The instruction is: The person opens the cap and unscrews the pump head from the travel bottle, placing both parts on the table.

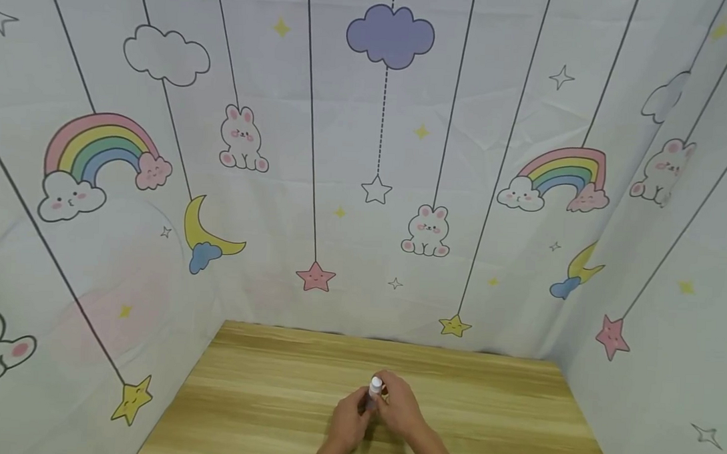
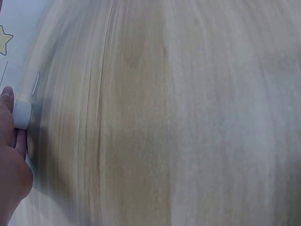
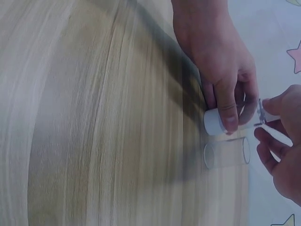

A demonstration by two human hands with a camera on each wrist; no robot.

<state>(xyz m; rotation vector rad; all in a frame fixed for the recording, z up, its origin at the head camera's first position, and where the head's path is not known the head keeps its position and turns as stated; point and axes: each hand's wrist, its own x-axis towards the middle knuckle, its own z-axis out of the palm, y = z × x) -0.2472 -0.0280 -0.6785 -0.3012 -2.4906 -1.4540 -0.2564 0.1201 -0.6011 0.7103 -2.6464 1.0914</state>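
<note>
Both hands are on a small bottle (image 1: 376, 383) with a white top, held upright in the head view. My left hand (image 1: 349, 419) grips its body from the left. My right hand (image 1: 398, 405) pinches the upper end between thumb and fingers. In the right wrist view, the white lower end of the bottle (image 3: 214, 122) shows below the left hand (image 3: 218, 61), and a clear rim shows beside the right fingertips. Next to it on the table is a clear open cylinder (image 3: 227, 153). The left wrist view catches only the left hand (image 2: 11, 160) and the white end (image 2: 22, 115).
A wood-grain table (image 1: 261, 397) lies under the hands. White cloth walls (image 1: 363, 240) printed with rainbows, stars and rabbits rise behind it and along both sides.
</note>
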